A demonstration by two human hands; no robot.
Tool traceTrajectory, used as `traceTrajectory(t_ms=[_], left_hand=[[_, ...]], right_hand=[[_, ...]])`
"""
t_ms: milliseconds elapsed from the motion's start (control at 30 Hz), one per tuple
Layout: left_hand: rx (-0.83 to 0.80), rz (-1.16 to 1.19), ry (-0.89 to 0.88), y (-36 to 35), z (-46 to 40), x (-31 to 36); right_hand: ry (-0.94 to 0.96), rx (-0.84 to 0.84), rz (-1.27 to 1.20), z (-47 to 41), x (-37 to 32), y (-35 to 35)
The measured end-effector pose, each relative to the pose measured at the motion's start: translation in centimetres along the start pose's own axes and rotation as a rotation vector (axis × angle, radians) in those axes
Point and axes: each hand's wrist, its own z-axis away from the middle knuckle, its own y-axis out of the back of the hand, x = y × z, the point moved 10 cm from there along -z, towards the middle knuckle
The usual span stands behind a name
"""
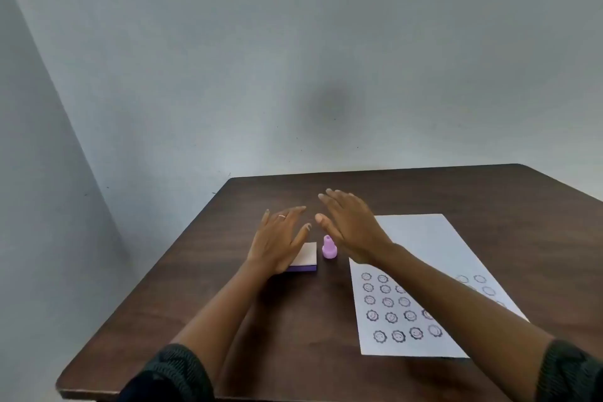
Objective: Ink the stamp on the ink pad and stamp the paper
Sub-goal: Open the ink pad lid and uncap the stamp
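Note:
A small pink stamp [329, 247] stands upright on the dark wooden table [267, 320], between my two hands. Just left of it lies a square ink pad case [306, 260] with a pale lid and purple base, partly covered by my left hand [277, 238]. That hand is open with fingers spread and holds nothing. My right hand [350, 228] hovers open just right of the stamp, also empty. A white sheet of paper [421, 238] lies at the right, its near half carrying several rows of round smiley stamp marks, partly hidden by my right forearm.
The table stands in a corner of plain grey walls [293, 59]. Its far edge runs just behind my hands, and its left edge slants toward me. Bare tabletop shows in front of the ink pad and left of the paper.

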Motion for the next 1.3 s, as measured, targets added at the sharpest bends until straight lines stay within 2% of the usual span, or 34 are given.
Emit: traceTrajectory(t_ms=[133, 267, 367, 467, 600, 667, 800, 933, 1167, 1300], left_hand=[[0.007, 0.209, 0.050, -0.6, 0.9, -2.2], [0.017, 0.606, 0.160, -0.8, 1.8, -4.3], [-0.040, 0.740, 0.198, -0.8, 2.4, -5.2], [-0.232, 0.713, 0.216, -1.3, 2.9, -5.7], [-0.425, 0.470, 0.174, -1.8, 3.6, -6.0], [-0.423, 0.372, 0.162, -1.8, 3.6, -6.2], [-0.331, 0.320, 0.154, -1.3, 3.1, -6.4], [-0.305, 0.324, 0.173, -1.3, 3.0, -6.6], [-0.276, 0.328, 0.186, -1.4, 3.1, -6.7], [-0.258, 0.339, 0.197, -1.4, 3.1, -6.7]], right_hand=[[0.023, -0.032, -0.144, 0.0, -1.0, -0.8], [0.035, -0.241, -0.176, -0.5, -1.9, -3.2], [0.043, -0.406, -0.147, -0.5, -2.7, -4.7], [0.074, -0.473, -0.125, -0.5, -3.1, -5.3], [0.078, -0.475, -0.132, -0.7, -2.8, -5.5], [0.078, -0.470, -0.145, -0.9, -2.6, -5.5], [0.088, -0.444, -0.168, -1.1, -2.4, -5.5], [0.081, -0.440, -0.151, -1.2, -2.3, -5.6], [0.065, -0.531, -0.082, -0.9, -2.4, -6.0], [0.044, -0.559, -0.194, -1.4, -2.5, -5.6]])
